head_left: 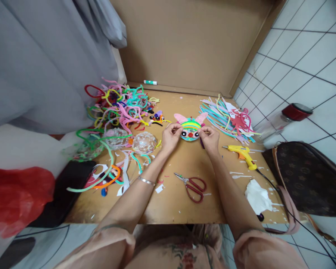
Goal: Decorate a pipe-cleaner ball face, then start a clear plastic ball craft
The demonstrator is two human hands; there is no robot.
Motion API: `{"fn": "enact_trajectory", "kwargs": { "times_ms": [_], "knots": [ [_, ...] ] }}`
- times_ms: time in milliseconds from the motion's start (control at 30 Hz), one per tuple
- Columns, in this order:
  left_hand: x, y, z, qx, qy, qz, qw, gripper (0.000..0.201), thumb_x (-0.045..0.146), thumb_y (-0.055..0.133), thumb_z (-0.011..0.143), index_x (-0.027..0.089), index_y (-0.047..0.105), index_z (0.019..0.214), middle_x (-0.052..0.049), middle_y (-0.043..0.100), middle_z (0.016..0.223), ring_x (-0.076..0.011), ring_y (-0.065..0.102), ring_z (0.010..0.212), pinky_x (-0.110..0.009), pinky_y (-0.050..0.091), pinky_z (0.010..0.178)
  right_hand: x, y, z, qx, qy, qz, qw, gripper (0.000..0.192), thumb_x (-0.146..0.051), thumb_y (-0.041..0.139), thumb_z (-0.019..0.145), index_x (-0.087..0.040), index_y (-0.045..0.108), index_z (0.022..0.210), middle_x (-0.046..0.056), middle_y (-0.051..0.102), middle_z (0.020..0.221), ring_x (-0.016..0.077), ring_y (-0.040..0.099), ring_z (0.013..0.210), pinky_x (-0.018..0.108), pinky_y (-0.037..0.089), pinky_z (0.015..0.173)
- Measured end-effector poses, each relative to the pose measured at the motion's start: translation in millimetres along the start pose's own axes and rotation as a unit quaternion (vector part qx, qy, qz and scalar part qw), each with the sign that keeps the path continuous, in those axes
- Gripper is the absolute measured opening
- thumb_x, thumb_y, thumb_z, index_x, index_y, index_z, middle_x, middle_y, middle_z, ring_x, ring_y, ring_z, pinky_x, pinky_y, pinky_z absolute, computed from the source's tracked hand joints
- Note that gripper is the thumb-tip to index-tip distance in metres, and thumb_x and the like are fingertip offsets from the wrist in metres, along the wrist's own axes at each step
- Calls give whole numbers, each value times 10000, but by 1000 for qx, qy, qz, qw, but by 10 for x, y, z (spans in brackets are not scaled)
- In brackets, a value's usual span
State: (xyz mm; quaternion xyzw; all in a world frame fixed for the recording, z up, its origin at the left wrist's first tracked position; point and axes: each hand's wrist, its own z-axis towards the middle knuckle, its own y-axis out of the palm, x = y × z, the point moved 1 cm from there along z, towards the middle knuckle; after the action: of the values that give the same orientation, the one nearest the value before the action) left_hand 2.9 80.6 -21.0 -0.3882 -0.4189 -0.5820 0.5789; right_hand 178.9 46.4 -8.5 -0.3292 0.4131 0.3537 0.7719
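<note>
A small round craft animal head (190,127) is between my two hands over the middle of the table. It has pink ears, yellow and green bands, black-and-white eyes and a red nose. My left hand (171,137) pinches it at its left side, by one eye. At the opposite side, by the other eye, my right hand (210,137) closes thumb and finger on it. The fingertips hide its side edges. Nearer to me, between my forearms, red-handled scissors (194,186) lie with the blades pointing left.
Tangled pipe cleaners (123,104) and clear plastic balls (144,142) crowd the left. Straight pipe cleaners (217,119) lie back right. A yellow glue gun (242,154) with a cord, crumpled white tissue (257,196), a red-lidded bottle (296,112) and a brown bag (310,179) are right.
</note>
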Motion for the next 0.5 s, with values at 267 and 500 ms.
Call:
{"fn": "enact_trajectory", "kwargs": {
  "times_ms": [267, 500],
  "knots": [
    [-4, -43, -3, -9, 26, 13, 1000, 83, 221, 664, 780, 177, 685, 713, -39, 690, 848, -166, 620, 832, -288, 496, 793, 12, 12, -14, 9, 20, 23, 999, 201, -389, 701, 694, -198, 663, 644, 24, 649, 763, 165, 616, 690, 332, 546, 700],
    [2, -27, -11, 2, 15, -8, 1000, 68, 206, 672, 765, 176, 704, 714, -41, 701, 839, -162, 626, 813, -287, 500, 790, -29, 0, -22, 10, 44, 59, 997, 229, -418, 726, 635, -199, 662, 628, 27, 645, 741, 166, 604, 654, 323, 527, 645]
  ]
}}
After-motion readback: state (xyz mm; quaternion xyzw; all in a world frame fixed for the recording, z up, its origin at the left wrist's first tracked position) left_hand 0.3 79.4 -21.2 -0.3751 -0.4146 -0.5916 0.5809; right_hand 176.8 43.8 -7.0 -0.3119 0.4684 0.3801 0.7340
